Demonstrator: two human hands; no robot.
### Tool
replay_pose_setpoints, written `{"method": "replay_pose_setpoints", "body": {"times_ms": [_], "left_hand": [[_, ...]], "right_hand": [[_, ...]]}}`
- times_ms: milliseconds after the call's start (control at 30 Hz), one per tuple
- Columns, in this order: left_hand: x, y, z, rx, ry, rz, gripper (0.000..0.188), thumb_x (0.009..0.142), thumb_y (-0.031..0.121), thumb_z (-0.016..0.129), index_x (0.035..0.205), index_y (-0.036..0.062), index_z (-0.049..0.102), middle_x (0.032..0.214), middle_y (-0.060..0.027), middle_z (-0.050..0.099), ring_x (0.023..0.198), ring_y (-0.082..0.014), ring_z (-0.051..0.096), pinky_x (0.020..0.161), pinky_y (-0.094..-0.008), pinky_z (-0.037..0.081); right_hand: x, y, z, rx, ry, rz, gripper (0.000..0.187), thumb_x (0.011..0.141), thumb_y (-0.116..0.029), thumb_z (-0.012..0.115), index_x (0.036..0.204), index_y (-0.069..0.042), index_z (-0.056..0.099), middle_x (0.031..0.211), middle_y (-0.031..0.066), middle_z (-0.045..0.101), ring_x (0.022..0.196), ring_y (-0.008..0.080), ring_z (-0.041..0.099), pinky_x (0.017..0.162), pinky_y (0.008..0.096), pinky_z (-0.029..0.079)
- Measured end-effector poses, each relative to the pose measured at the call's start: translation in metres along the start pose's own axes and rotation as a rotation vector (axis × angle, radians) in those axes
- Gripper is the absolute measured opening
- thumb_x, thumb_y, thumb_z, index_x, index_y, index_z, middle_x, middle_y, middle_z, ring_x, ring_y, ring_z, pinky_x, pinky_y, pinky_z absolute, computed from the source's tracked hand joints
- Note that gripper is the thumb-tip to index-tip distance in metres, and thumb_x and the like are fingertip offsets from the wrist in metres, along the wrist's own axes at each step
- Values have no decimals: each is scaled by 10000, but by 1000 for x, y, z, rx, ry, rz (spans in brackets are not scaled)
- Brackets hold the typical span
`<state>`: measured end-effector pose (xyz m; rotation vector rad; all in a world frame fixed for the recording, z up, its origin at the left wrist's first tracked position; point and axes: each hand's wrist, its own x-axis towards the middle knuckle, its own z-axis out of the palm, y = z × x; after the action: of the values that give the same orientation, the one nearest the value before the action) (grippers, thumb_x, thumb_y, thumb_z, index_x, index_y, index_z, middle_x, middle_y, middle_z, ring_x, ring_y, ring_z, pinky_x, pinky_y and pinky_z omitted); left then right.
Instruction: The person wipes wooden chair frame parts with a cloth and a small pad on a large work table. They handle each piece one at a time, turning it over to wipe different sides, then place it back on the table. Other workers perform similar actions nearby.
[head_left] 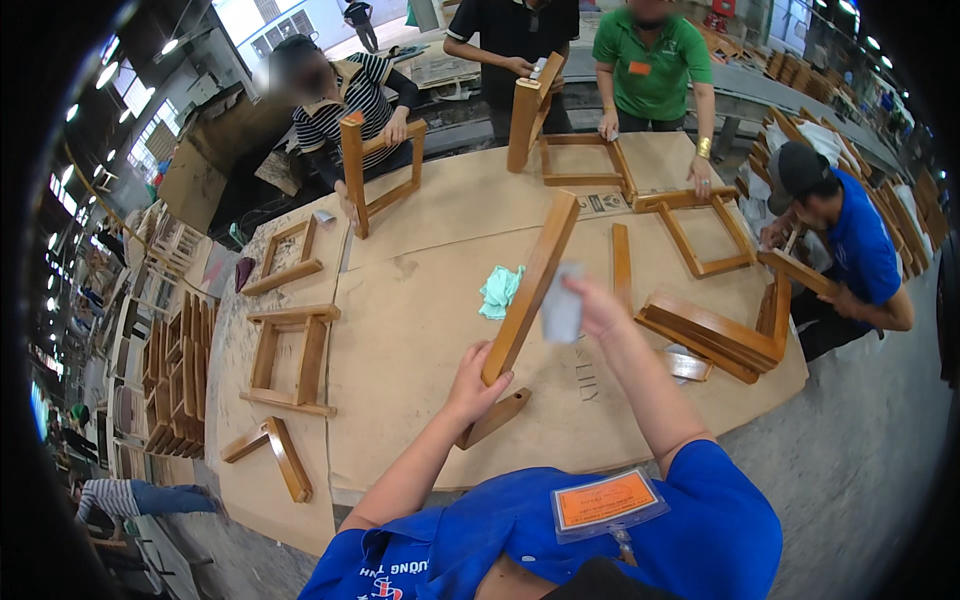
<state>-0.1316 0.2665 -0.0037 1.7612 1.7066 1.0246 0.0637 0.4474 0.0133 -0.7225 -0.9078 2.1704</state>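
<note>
My left hand [474, 386] is closed around the lower end of a brown wooden furniture part [533, 290]. Its long bar stands tilted over the table, and a shorter bar with a hole juts out beneath my hand. In my right hand [602, 310] is a grey sheet [561, 308], probably sandpaper, pinched beside the long bar's right face. It is smeared by motion, so whether it touches the wood I cannot tell. A crumpled mint-green cloth [500, 292] lies just left of the bar.
Wooden frames [290, 355] lie along the left side of the cardboard-covered table [400, 320]. Stacked wooden parts [710, 335] and a loose bar [622, 268] are to the right. Several co-workers handle frames around the far edge, one in blue [865, 240] at the right.
</note>
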Motion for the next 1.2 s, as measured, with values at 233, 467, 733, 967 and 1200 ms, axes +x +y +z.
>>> {"method": "replay_pose_setpoints", "body": {"times_ms": [233, 467, 733, 967, 1200], "left_hand": [[-1, -3, -5, -69, -17, 27, 546, 804, 179, 655, 1283, -3, 466, 1250, -192, 452, 1184, -345, 445, 1010, -399, 369], [-7, 12, -2, -208, -113, -101, 600, 799, 191, 661, 1327, 17, 435, 1158, -194, 570, 1092, -327, 553, 942, -381, 432], [15, 21, 5, -242, -252, -180, 695, 757, 155, 681, 1370, 19, 382, 1208, -201, 571, 1120, -294, 561, 947, -352, 432], [-45, -21, 11, -430, -302, -54, 762, 701, 33, 628, 1406, 24, 339, 1314, -162, 516, 1261, -257, 460, 1056, -327, 338], [-74, -14, -38, -540, -70, -297, 516, 769, 43, 641, 1269, 0, 525, 1197, -113, 603, 1106, -160, 548, 959, -306, 413]], "right_hand": [[-35, 52, 28, -253, 68, 88, 325, 942, -190, 509, 1212, -9, 515, 1123, 117, 615, 1040, 258, 597, 901, 422, 486], [1, -94, -13, 150, -57, -497, 287, 939, -178, 510, 1166, -6, 538, 1117, 116, 601, 1036, 256, 586, 889, 388, 492], [-46, -81, 49, -1959, 290, -1030, 469, 798, -38, 555, 1255, -140, 534, 1326, 63, 479, 1260, 311, 421, 1017, 531, 348], [-19, -75, -9, -2002, 493, -766, 539, 762, -19, 531, 1278, -173, 524, 1386, 36, 426, 1339, 318, 316, 1046, 577, 274], [-14, -24, -22, -1714, 479, -771, 467, 782, -30, 529, 1238, -132, 546, 1311, 95, 478, 1243, 321, 411, 1028, 521, 324]]}}
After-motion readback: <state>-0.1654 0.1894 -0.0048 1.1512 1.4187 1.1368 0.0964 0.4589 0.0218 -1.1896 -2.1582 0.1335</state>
